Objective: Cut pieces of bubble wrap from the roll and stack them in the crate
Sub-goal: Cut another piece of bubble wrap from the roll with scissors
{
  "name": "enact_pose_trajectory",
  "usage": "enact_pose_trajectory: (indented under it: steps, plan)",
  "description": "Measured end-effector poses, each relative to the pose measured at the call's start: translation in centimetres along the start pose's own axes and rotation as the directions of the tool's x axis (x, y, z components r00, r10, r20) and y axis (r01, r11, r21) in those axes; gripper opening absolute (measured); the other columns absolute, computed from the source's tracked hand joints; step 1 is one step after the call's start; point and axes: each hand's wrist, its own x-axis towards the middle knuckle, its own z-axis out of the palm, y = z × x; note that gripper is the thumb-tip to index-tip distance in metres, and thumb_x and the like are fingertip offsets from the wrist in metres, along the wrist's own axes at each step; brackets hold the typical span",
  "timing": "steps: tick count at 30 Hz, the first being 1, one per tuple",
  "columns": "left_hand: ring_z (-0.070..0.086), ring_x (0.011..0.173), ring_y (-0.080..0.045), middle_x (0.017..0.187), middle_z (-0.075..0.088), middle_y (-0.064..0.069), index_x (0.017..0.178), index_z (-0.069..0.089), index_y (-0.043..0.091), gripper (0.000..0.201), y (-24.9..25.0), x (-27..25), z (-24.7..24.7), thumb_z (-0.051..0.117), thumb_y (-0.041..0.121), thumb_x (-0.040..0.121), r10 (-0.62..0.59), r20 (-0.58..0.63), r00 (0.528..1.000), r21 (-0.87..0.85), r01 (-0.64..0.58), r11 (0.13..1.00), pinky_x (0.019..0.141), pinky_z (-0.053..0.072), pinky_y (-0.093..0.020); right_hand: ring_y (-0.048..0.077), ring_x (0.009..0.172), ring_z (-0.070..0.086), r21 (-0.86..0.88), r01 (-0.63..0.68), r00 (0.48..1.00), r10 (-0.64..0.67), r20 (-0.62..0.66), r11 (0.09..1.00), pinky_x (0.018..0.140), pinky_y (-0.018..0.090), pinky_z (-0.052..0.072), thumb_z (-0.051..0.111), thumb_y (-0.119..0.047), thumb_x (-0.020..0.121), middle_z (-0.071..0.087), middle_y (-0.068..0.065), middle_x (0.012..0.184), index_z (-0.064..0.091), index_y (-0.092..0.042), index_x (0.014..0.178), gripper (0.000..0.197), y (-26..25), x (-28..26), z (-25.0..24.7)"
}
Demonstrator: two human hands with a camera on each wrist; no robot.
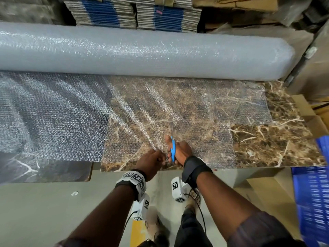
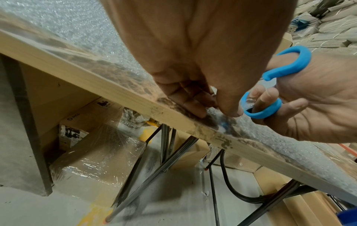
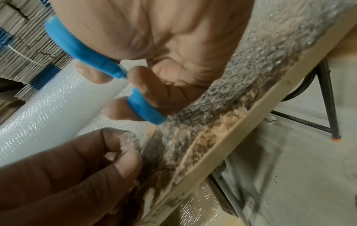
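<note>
Bubble wrap sheet (image 1: pixel 178 107) lies unrolled from the roll (image 1: pixel 142 52) across a marble-patterned table (image 1: pixel 276 145). Left hand (image 1: pixel 151 162) pinches its near edge; right hand (image 1: pixel 179 148) grips blue-handled scissors (image 1: pixel 172 148) (blades forward). Blue crate (image 1: pixel 315 211) at right, contents unseen.

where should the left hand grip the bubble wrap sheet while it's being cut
At its near edge, from the table's front, just left of the scissors. The bubble wrap sheet is limp, so the left hand pinching there keeps it taut.
</note>
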Motion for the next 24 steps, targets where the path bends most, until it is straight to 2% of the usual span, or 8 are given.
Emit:
enact_pose_trajectory:
  steps: [4,6,8,11,14,18,24]
  plan:
    - [0.048,0.085,-0.015,0.096,0.046,0.007,0.103,0.059,0.026,0.011,-0.2,0.2,0.1,0.06,0.027,0.092,0.002,0.009,1.0,-0.005,-0.002,1.0,0.071,0.035,-0.026,0.021,0.047,0.063,0.017,0.012,1.0,-0.012,0.007,1.0,0.042,0.023,0.045,0.064,-0.074,0.074,0.069,0.011,0.062,0.066,-0.007,0.068,0.068,-0.1,0.2,-0.1]
    - [0.048,0.085,-0.014,0.096,0.046,0.007,0.102,0.058,0.027,0.01,-0.2,0.2,0.1,0.059,0.027,0.092,-0.002,0.015,1.0,-0.005,0.002,1.0,0.071,0.036,-0.026,0.02,0.045,0.061,0.024,0.023,1.0,-0.023,0.009,0.999,0.043,0.022,0.046,0.065,-0.07,0.076,0.068,0.011,0.061,0.065,-0.005,0.067,0.065,-0.1,0.3,-0.1]
    - [0.049,0.086,-0.014,0.096,0.047,0.007,0.101,0.059,0.027,0.009,-0.2,0.2,0.0,0.06,0.027,0.092,-0.008,0.018,1.0,-0.012,0.008,1.0,0.072,0.037,-0.025,0.022,0.046,0.062,0.051,0.022,1.0,-0.023,0.015,0.998,0.048,0.028,0.05,0.066,-0.071,0.075,0.067,0.011,0.06,0.065,-0.007,0.065,0.065,0.1,0.4,0.0]
    - [0.047,0.085,-0.014,0.096,0.046,0.008,0.101,0.059,0.028,0.009,-0.1,0.3,0.0,0.059,0.027,0.092,-0.013,0.023,1.0,0.003,0.013,1.0,0.071,0.035,-0.026,0.025,0.049,0.062,0.078,0.01,0.999,-0.013,0.039,0.997,0.052,0.033,0.048,0.061,-0.078,0.074,0.067,0.012,0.059,0.065,-0.008,0.066,0.071,0.2,0.3,0.0]
    - [0.047,0.086,-0.014,0.096,0.045,0.008,0.1,0.058,0.028,0.009,-0.1,0.2,0.0,0.059,0.026,0.092,-0.008,0.028,1.0,0.007,0.008,1.0,0.071,0.033,-0.026,0.024,0.05,0.063,0.067,0.0,0.999,-0.003,0.047,0.998,0.047,0.028,0.045,0.059,-0.082,0.071,0.067,0.011,0.06,0.065,-0.007,0.069,0.075,0.0,0.2,-0.2]
    - [0.049,0.089,-0.014,0.097,0.045,0.008,0.101,0.059,0.029,0.009,-0.1,0.2,0.0,0.06,0.028,0.092,-0.01,0.035,0.999,0.003,0.01,1.0,0.072,0.035,-0.026,0.025,0.052,0.063,0.06,-0.006,0.999,0.003,0.039,0.998,0.041,0.023,0.041,0.062,-0.079,0.071,0.067,0.012,0.061,0.064,-0.008,0.064,0.071,-0.6,0.2,-0.4]
    - [0.046,0.089,-0.012,0.099,0.046,0.008,0.101,0.059,0.029,0.009,-0.1,0.2,-0.1,0.06,0.029,0.092,-0.012,0.046,0.999,-0.012,0.012,1.0,0.073,0.034,-0.025,0.024,0.054,0.062,0.019,0.001,0.998,-0.002,0.055,1.0,0.04,0.023,0.041,0.058,-0.079,0.074,0.069,0.012,0.063,0.064,-0.01,0.064,0.069,-1.2,0.6,-0.7]
